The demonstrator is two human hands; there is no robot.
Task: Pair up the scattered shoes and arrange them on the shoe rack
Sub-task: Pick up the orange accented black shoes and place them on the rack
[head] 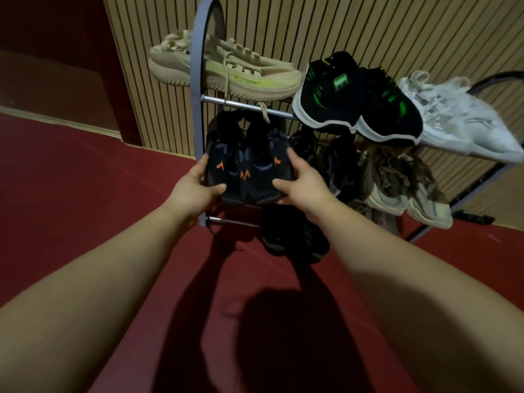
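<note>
both hands hold a pair of dark navy knit sneakers with orange zigzag marks [248,168] at the middle tier of a grey metal shoe rack with silver crossbars [198,63]. the left hand [198,185] grips the outer side of the left shoe, thumb curled over its toe and fingers wrapped round the edge. the right hand [300,182] clasps the right shoe the same way, thumb on the toe, fingers along the outer side. the two shoes lie side by side, touching, toes toward the person.

on the top tier sit a pair of beige chunky-soled sneakers with yellow-green streaks [226,68], a pair of black sneakers with green stripes and white soles [354,100] and a white mesh sneaker [459,120]. on the middle tier, right of the held pair, are black shoes [337,163] and cream and brown sneakers [402,185]. a black shoe [292,234] sits low, under the right wrist. the floor is dark red carpet [85,180]; behind the rack stands a tan slatted wall [312,26].
</note>
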